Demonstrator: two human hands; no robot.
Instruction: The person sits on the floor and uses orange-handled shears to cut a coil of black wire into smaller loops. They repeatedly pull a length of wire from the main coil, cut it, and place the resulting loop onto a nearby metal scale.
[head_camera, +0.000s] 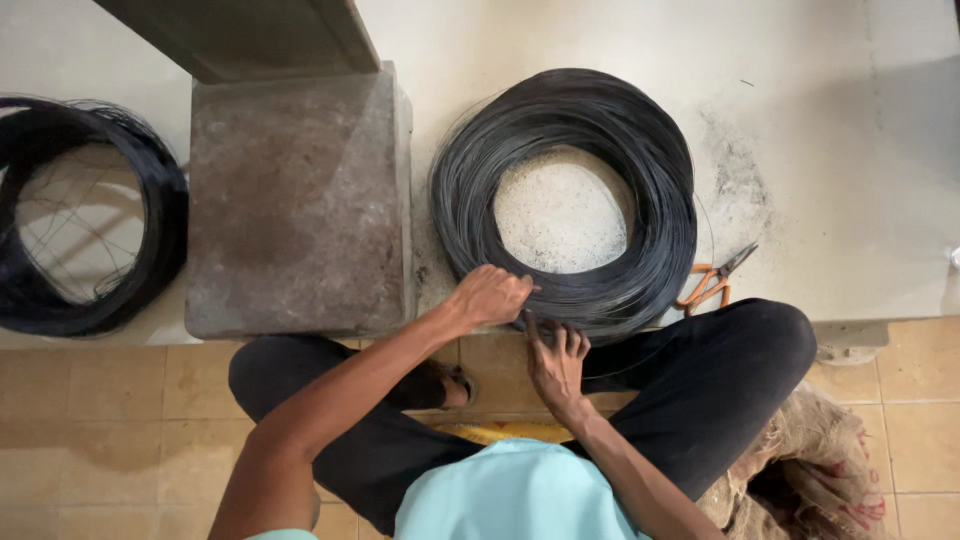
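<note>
Your left hand (490, 296) rests closed on the near rim of the black wire coil (563, 200); your right hand (556, 362), fingers spread, pinches strands at its lower edge. The coil lies fully wound on the floor: no wire drawn off yet. Count: two coils, the second coil (80, 215) at left; one concrete block (297, 205); one orange-handled scissors (715, 280).

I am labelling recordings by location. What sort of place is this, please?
Probably a small workshop or building site floor: large coils of black wire on bare concrete, a concrete block, and orange-handled cutters.
</note>
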